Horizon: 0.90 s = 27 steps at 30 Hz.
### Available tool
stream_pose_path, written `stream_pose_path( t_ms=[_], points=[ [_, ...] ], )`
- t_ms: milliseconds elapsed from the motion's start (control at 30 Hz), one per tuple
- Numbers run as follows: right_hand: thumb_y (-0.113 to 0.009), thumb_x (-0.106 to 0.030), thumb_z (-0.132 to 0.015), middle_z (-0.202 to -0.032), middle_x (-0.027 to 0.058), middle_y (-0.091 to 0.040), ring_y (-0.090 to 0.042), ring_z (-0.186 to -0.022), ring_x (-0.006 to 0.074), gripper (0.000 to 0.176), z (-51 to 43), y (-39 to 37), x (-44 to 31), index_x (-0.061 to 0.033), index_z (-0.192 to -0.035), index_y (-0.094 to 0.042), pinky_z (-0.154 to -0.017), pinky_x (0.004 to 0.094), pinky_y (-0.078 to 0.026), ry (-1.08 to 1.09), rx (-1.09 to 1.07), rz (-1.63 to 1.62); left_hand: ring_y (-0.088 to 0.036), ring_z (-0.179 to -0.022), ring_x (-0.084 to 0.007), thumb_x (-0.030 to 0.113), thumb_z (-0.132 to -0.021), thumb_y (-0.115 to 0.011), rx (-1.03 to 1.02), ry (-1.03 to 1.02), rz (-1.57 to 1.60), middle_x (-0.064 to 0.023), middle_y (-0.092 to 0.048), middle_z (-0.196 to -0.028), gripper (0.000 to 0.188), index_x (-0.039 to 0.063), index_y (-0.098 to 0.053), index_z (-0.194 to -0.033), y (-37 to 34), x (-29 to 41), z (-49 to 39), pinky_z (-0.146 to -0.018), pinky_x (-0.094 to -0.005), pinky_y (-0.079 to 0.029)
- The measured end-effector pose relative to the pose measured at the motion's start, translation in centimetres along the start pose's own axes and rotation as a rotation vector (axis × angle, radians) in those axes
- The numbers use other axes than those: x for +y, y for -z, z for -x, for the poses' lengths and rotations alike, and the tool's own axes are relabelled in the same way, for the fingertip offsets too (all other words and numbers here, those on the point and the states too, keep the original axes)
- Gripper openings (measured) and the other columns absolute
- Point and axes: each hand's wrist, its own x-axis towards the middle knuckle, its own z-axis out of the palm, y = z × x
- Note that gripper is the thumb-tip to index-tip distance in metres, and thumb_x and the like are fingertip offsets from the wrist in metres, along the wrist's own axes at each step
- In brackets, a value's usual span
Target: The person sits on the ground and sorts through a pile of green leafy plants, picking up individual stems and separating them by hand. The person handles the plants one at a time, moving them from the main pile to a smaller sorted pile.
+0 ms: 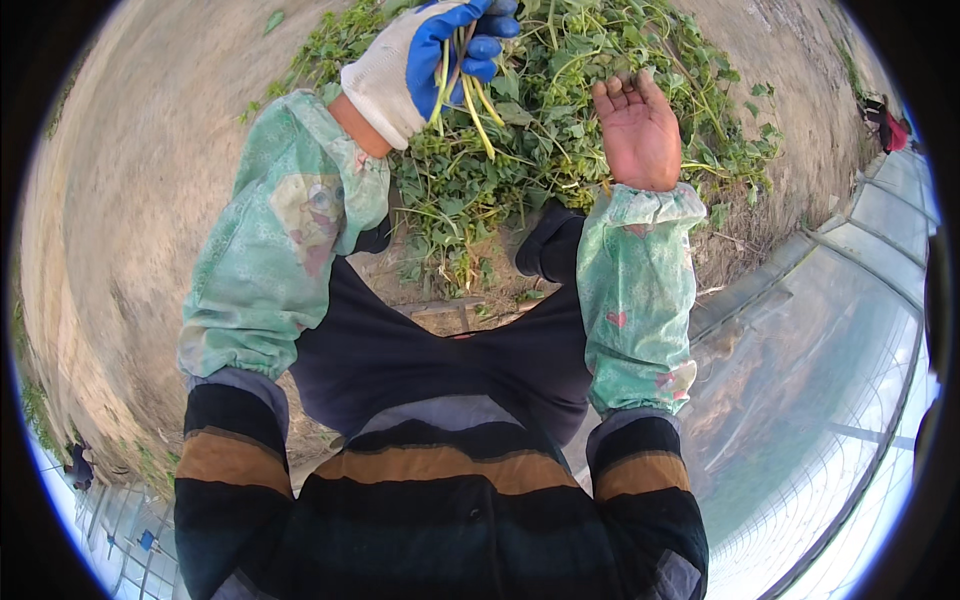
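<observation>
A white knit glove with blue rubber coating covers my left hand (431, 64), which is closed around a bunch of cut stems (454, 86) near the top of the view. The pale stem ends hang down out of the fist. My right hand (637, 131) is bare, with soiled fingertips; its palm faces up and the fingers curl slightly over the leaves, with nothing seen in it. Beneath both hands spreads a heap of leafy green vines (555, 142) on the ground. Green patterned sleeve covers are on both forearms.
Bare soil (150, 187) lies left of the heap. A dark shoe (551, 236) stands at its near edge. Clear plastic greenhouse sheeting (810, 352) runs along the right. A person (889, 127) in red and dark clothes is far off at the right rim.
</observation>
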Motion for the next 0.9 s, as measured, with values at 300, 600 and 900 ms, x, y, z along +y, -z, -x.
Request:
stream_pose_path(
  t_ms=[300, 600, 900],
  points=[
    [-0.068, -0.018, -0.084, -0.083, 0.0160, -0.072, -0.072, -0.080, 0.0278, 0.023, 1.6, 9.0, 14.6, 0.0012, -0.095, -0.071, -0.075, 0.0380, -0.057, -0.204, -0.287, 1.730, -0.057, -0.078, -0.0142, 0.022, -0.100, -0.054, 0.532, -0.232, -0.360, -0.0010, -0.063, -0.094, 0.024, 0.005, -0.066, -0.112, -0.2, 7.7, 2.5, -0.070, -0.0275, -0.048],
    [-0.064, -0.018, -0.095, -0.137, 0.0222, -0.055, -0.069, -0.105, 0.0317, 0.042, 6.3, 20.3, 28.0, 0.0001, -0.133, -0.057, -0.089, 0.0377, -0.058, -0.904, 0.150, 0.959, -0.056, -0.079, -0.0133, 0.023, -0.099, -0.056, 0.589, -0.278, -0.382, -0.0039, -0.064, -0.095, 0.025, 0.002, -0.065, -0.109, -0.1, 7.5, 4.0, -0.070, -0.0269, -0.046],
    [-0.060, -0.014, -0.098, -0.092, 0.0111, -0.065, -0.067, -0.077, 0.0225, 0.023, 4.6, 20.7, 28.6, 0.0008, -0.115, -0.060, -0.067, 0.0350, -0.060, -0.813, 0.625, 0.360, -0.056, -0.077, -0.0139, 0.021, -0.099, -0.056, 0.527, -0.232, -0.279, -0.0054, -0.065, -0.095, 0.027, -0.001, -0.065, -0.112, -1.1, 7.5, 3.4, -0.067, -0.0273, -0.047]
  ],
)
